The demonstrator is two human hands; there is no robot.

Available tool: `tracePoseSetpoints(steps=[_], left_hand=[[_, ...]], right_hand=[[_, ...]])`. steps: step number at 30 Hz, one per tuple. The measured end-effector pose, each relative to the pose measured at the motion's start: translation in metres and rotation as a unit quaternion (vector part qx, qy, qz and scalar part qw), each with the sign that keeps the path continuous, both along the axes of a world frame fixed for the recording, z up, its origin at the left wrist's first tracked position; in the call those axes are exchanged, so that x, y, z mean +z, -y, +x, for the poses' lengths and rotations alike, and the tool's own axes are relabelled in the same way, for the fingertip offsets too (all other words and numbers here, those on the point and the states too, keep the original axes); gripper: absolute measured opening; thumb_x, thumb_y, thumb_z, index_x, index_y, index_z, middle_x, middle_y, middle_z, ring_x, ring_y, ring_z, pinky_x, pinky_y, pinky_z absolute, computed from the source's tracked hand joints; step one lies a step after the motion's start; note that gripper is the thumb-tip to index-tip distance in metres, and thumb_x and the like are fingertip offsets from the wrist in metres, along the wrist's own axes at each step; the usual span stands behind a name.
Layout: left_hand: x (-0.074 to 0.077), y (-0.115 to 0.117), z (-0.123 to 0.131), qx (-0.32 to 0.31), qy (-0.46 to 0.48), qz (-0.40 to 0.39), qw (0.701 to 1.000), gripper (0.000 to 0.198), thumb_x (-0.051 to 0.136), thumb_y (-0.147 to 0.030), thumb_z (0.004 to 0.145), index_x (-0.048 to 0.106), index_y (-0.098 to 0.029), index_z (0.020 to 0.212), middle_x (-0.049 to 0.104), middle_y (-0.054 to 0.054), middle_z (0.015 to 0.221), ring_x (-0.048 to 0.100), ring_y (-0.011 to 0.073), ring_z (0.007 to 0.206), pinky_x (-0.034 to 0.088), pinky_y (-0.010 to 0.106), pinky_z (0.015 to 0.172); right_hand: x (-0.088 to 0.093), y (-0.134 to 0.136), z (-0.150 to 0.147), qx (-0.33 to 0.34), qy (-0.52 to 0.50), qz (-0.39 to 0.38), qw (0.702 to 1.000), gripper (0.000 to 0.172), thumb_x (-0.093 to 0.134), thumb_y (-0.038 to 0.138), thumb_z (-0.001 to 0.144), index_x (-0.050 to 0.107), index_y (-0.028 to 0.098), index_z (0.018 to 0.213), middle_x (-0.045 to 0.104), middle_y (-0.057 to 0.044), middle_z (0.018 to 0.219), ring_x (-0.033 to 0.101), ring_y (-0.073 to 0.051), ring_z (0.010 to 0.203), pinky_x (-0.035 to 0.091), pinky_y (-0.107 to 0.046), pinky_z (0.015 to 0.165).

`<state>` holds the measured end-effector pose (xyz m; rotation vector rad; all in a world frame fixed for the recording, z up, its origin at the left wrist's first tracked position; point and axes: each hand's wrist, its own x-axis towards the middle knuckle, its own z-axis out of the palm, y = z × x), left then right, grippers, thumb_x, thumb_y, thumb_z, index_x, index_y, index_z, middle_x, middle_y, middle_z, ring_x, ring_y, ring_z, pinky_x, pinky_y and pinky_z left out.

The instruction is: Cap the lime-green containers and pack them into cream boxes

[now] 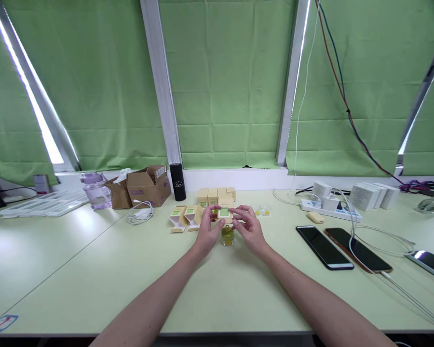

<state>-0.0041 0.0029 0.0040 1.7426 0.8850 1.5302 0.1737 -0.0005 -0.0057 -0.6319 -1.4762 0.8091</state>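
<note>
My left hand (210, 228) and my right hand (249, 228) hold a small cream box (224, 213) with a green square on it, one hand at each side. Just below the box, a small glass jar with olive-green contents (227, 236) stands on the table. To the left are two opened cream boxes (178, 218) with green squares. Behind my hands, several more cream boxes (212, 193) stand together. Small clear containers with yellow bits (262, 210) lie behind my right hand.
Phones (324, 246), cables and a power strip (331, 210) with chargers lie at the right. White boxes (365, 196) stand behind them. At the left are a cardboard box (148, 188), a black bottle (178, 182), a purple jug (97, 192) and clear trays (45, 204).
</note>
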Motion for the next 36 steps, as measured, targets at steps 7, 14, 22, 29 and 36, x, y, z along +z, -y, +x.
tracePoseSetpoints(steps=[7, 14, 22, 29, 36], left_hand=[[0.0011, 0.0013, 0.0009, 0.001, 0.003, -0.002, 1.0, 0.041, 0.07, -0.043, 0.091, 0.055, -0.025, 0.124, 0.061, 0.009, 0.123, 0.059, 0.0254, 0.111, 0.047, 0.04, 0.095], [0.0015, 0.0018, 0.0009, 0.0, 0.017, -0.004, 1.0, 0.045, 0.074, -0.044, 0.086, 0.057, -0.025, 0.122, 0.064, 0.009, 0.117, 0.061, 0.0259, 0.108, 0.048, 0.04, 0.095], [0.0022, 0.0024, 0.0014, -0.003, 0.025, -0.008, 1.0, 0.043, 0.076, -0.041, 0.084, 0.058, -0.025, 0.12, 0.064, 0.008, 0.116, 0.061, 0.0262, 0.108, 0.049, 0.04, 0.094], [0.0031, 0.0026, 0.0018, 0.01, 0.011, -0.003, 1.0, 0.04, 0.074, -0.04, 0.086, 0.057, -0.026, 0.12, 0.061, 0.008, 0.122, 0.06, 0.0254, 0.108, 0.048, 0.039, 0.094], [0.0019, 0.0005, 0.0015, 0.02, -0.007, 0.009, 1.0, 0.037, 0.071, -0.038, 0.09, 0.056, -0.025, 0.12, 0.059, 0.008, 0.126, 0.059, 0.0241, 0.109, 0.046, 0.039, 0.096]], right_hand=[[0.0012, 0.0002, -0.0009, -0.007, -0.005, -0.001, 1.0, 0.037, 0.071, 0.052, 0.091, 0.075, 0.031, 0.12, 0.046, -0.006, 0.124, 0.067, -0.016, 0.092, 0.065, -0.037, 0.08], [0.0023, 0.0015, -0.0014, -0.006, -0.001, -0.004, 1.0, 0.035, 0.07, 0.051, 0.092, 0.075, 0.031, 0.12, 0.046, -0.007, 0.124, 0.067, -0.016, 0.093, 0.065, -0.037, 0.08], [0.0006, 0.0, -0.0012, -0.005, -0.002, 0.0, 1.0, 0.035, 0.069, 0.05, 0.092, 0.074, 0.031, 0.121, 0.046, -0.006, 0.124, 0.068, -0.017, 0.094, 0.065, -0.038, 0.082], [0.0001, -0.0002, -0.0011, -0.003, 0.001, -0.003, 1.0, 0.034, 0.069, 0.048, 0.092, 0.074, 0.031, 0.121, 0.046, -0.007, 0.125, 0.068, -0.017, 0.094, 0.064, -0.037, 0.082], [0.0012, 0.0009, -0.002, -0.002, 0.001, -0.003, 1.0, 0.035, 0.067, 0.05, 0.093, 0.074, 0.031, 0.121, 0.045, -0.006, 0.124, 0.068, -0.018, 0.095, 0.064, -0.038, 0.081]])
